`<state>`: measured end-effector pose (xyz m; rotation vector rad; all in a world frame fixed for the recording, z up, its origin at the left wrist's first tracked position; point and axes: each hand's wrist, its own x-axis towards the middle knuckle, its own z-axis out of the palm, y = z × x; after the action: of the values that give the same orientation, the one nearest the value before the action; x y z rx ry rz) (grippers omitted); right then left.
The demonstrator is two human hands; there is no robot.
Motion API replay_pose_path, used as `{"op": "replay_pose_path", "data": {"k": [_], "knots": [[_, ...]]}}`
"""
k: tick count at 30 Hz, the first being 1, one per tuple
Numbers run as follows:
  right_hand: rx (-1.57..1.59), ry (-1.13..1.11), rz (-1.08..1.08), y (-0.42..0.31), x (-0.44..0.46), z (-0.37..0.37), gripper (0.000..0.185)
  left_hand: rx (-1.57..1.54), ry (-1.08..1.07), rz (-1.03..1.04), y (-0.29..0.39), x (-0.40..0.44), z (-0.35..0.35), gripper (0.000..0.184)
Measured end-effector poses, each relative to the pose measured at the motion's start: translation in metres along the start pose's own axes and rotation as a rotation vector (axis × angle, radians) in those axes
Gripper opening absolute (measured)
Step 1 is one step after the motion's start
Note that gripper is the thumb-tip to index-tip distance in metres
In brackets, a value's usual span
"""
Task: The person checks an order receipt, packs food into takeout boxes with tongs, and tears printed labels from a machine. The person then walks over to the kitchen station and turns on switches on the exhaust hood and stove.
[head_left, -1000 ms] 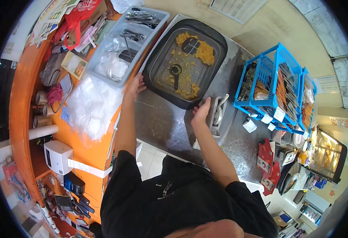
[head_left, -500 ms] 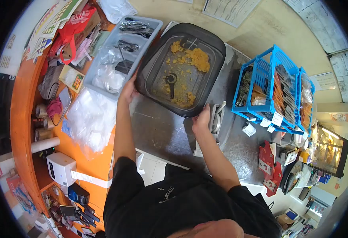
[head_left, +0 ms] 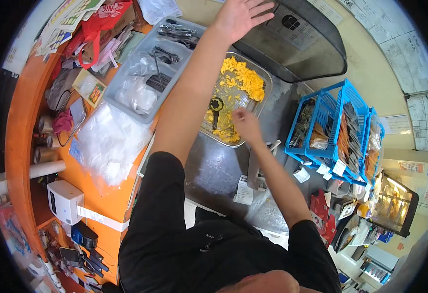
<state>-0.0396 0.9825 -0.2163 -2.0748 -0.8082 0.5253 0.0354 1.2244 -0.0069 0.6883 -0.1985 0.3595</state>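
Note:
My left hand [head_left: 241, 18] is raised at the top, its fingers spread, beside a dark translucent lid [head_left: 304, 41] that leans against the wall. Whether the palm touches the lid is unclear. Under the lid's lower edge lies a metal tray [head_left: 268, 78] with yellow crumbly food [head_left: 245, 80] and a black tool with a round head [head_left: 216, 108]. My right hand [head_left: 244, 122] is over the tray's right edge, fingers curled; anything inside them is too small to make out.
Left of the tray is a grey divided bin [head_left: 150, 115] of wrapped utensils. Clear plastic bags [head_left: 111, 139] lie on the orange counter [head_left: 97, 190]. Blue baskets [head_left: 316, 154] with packets stand at the right. A metal holder [head_left: 254, 163] is near my right wrist.
The dark lid has come off the tray and now leans on the wall. My left hand has moved up and opened; my right hand has left the lid's edge and moved over the tray.

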Motion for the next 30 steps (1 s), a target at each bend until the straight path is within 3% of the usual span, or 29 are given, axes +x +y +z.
{"op": "replay_pose_path", "data": {"k": [1, 4, 6, 9, 13, 15, 17, 19, 23, 30], "knots": [[-0.158, -0.137, 0.101, -0.003, 0.002, 0.018, 0.031, 0.085, -0.014, -0.007, -0.004, 0.004, 0.005, 0.056], [-0.62, -0.173, 0.115, -0.013, 0.007, 0.059, 0.031, 0.305, -0.027, -0.039, -0.013, 0.004, 0.012, 0.072], [-0.633, -0.215, 0.117, 0.0, 0.014, 0.074, 0.033, 0.402, 0.017, -0.074, -0.013, -0.006, 0.012, 0.076], [-0.502, -0.159, 0.027, 0.005, 0.02, 0.079, 0.035, 0.419, 0.145, 0.097, -0.018, -0.072, 0.012, 0.055], [-0.436, -0.245, 0.012, -0.009, 0.04, 0.031, 0.035, 0.37, 0.515, 0.121, -0.056, -0.222, -0.015, 0.051], [-0.576, -0.214, -0.24, 0.013, 0.057, -0.01, 0.031, 0.122, 0.735, 0.05, -0.097, -0.307, -0.033, 0.035], [-0.869, -0.231, -0.123, -0.019, 0.067, -0.063, 0.033, 0.076, 1.007, -0.087, -0.133, -0.36, -0.034, 0.027], [-0.982, -0.063, -0.362, 0.018, 0.083, -0.086, 0.033, 0.053, 1.077, -0.207, -0.157, -0.373, -0.021, 0.026], [-1.307, -0.247, -0.255, 0.032, 0.097, -0.091, 0.018, 0.117, 1.081, -0.283, -0.201, -0.365, -0.027, 0.026], [-1.137, -0.266, -0.228, 0.039, 0.102, -0.09, 0.032, 0.168, 1.075, -0.235, -0.223, -0.362, -0.051, 0.024]]}}
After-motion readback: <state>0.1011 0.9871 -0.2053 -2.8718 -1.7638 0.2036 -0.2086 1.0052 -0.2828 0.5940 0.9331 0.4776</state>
